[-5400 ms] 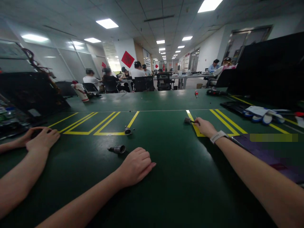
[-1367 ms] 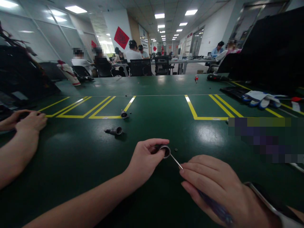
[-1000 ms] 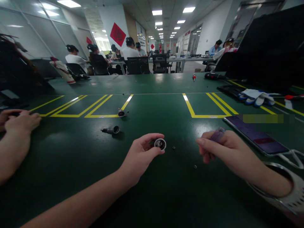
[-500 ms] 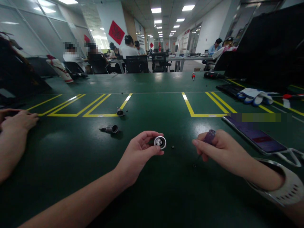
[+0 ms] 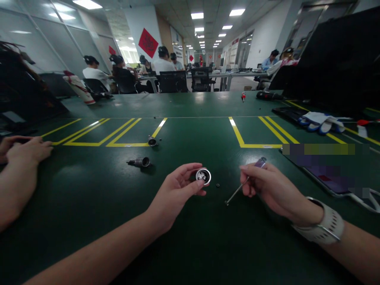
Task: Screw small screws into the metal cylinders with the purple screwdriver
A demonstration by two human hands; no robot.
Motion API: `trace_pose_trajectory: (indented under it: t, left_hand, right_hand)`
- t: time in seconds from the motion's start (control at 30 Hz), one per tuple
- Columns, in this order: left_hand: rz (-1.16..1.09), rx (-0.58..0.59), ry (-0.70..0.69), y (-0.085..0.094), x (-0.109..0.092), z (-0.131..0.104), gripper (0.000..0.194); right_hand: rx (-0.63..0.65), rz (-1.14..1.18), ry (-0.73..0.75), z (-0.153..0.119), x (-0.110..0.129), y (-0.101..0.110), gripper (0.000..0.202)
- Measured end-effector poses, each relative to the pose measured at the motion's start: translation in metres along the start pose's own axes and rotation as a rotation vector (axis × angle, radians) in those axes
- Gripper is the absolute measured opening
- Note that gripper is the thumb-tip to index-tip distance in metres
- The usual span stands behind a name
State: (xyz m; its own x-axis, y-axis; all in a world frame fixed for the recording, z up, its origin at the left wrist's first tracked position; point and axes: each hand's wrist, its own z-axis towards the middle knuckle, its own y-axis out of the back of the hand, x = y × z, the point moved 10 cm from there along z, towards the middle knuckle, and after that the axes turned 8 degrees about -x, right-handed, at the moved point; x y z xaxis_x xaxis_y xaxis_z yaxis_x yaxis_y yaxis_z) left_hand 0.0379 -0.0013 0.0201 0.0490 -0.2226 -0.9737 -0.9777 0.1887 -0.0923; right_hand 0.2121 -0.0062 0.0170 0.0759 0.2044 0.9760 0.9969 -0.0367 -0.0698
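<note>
- Far left: a co-worker's hands [image 5: 28,152] rest together at the edge of view; what lies between them cannot be made out.
- Left of centre, on the green bench [image 5: 190,130]: a stemmed metal part [image 5: 139,162] lies on its side, its round opening facing right. A short metal part [image 5: 152,141] sits just beyond it, at a yellow tape corner.
- Centre: the left forearm enters from the lower left; the left hand [image 5: 170,194] is raised, thumb below. Its grip is pinched around a metal cup [image 5: 203,176].
- The cup's bright rim and open mouth face the camera; pale fittings show inside.
- Right of the cup: a small ring [image 5: 217,185] lies on the bench, near but apart.
- Right: the right hand [image 5: 271,184] is palm-in, fingers curled. Its grip is closed on the purple handle of a slim driver [image 5: 238,190], shaft slanting down-left; a dark bit at the tip is too small to identify.
</note>
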Motion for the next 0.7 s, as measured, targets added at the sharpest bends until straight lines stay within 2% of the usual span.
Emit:
trace_pose_trajectory:
  t: [0.07,0.17,0.3,0.43,0.53,0.7]
  left_hand:
    - [0.003,-0.003,-0.003,-0.001,0.000,0.000,0.034]
    - [0.030,0.010,-0.020,-0.005,-0.002,-0.002,0.029]
    - [0.072,0.033,-0.047,-0.010,-0.004,-0.005,0.028]
    - [0.097,0.047,-0.053,-0.013,-0.003,-0.007,0.029]
    - [0.122,0.042,-0.064,-0.014,-0.004,-0.008,0.029]
    - [0.174,0.040,-0.087,-0.016,-0.004,-0.009,0.026]
  right_hand:
    - [-0.003,0.113,0.036,-0.004,0.008,-0.002,0.028]
    - [-0.008,0.115,0.268,-0.018,0.032,-0.003,0.023]
    - [0.025,-0.241,0.634,-0.049,0.058,-0.019,0.014]
    - [0.077,-0.497,0.903,-0.076,0.073,-0.040,0.018]
    - [0.098,-0.563,0.993,-0.086,0.078,-0.049,0.022]
    - [0.128,-0.666,1.018,-0.090,0.075,-0.057,0.019]
